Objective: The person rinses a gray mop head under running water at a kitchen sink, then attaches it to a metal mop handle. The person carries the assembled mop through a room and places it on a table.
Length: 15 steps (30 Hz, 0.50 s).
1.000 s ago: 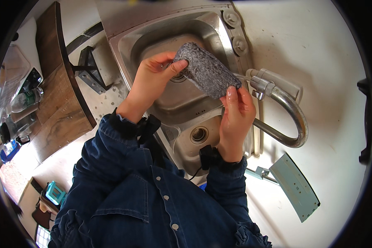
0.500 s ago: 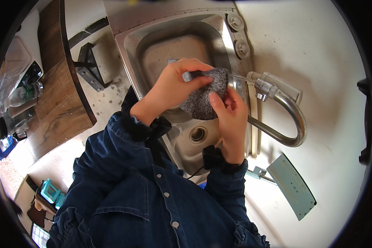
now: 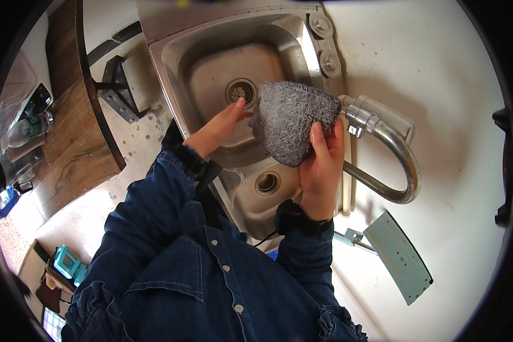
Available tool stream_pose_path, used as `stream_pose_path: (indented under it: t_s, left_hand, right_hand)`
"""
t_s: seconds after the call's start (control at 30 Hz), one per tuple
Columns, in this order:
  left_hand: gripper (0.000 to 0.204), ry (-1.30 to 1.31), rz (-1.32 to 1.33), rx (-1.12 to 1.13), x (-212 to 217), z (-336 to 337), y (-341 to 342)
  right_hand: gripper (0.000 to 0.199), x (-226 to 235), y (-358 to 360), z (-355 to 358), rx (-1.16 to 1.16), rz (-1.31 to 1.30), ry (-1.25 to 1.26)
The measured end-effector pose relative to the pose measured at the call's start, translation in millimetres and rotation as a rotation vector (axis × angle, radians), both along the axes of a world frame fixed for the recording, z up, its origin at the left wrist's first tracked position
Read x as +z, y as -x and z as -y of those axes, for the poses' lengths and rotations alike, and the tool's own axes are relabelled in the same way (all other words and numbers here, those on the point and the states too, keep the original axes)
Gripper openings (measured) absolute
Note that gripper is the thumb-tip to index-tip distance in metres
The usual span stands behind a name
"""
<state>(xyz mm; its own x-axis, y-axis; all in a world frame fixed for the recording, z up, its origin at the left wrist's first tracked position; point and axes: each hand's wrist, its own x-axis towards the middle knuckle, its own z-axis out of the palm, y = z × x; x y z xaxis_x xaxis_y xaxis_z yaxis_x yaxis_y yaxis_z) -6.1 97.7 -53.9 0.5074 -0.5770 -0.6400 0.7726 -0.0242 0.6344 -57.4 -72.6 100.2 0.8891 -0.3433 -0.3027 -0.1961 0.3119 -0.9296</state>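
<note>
A: In the head view, what does the right hand (image 3: 319, 171) have?

B: A grey scouring cloth (image 3: 290, 119), fingers closed on its lower right edge, thumb pressed against the front. The cloth hangs folded above the steel sink (image 3: 211, 62), just beside the curved tap (image 3: 393, 165).

A: And the left hand (image 3: 219, 128)?

B: Spread flat with fingers together, holding nothing. Its fingertips (image 3: 240, 104) come right up to the cloth's left edge (I cannot tell whether they touch it). It hovers over the large basin, near the drain (image 3: 240, 90).

A: Anything else around?

B: A smaller basin with its own drain (image 3: 266, 182) sits below the cloth. A wooden board (image 3: 74, 137) stands to the left, and a pale green bracket (image 3: 396, 256) lies on the white counter (image 3: 439, 85) at the right. Both sleeves are dark denim.
</note>
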Motion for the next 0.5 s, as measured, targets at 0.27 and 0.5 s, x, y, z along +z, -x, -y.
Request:
stream_pose_path:
  t_s: [0.27,0.5]
  left_hand:
    - [0.076,-0.001,-0.113,0.062,-18,28,7]
    - [0.048,0.175,-0.181,0.426,-44,31,5]
  right_hand:
    - [0.038,-7,6,8,-0.025,0.009,-0.174]
    - [0.043,-8,17,17,-0.056,-0.022,-0.179]
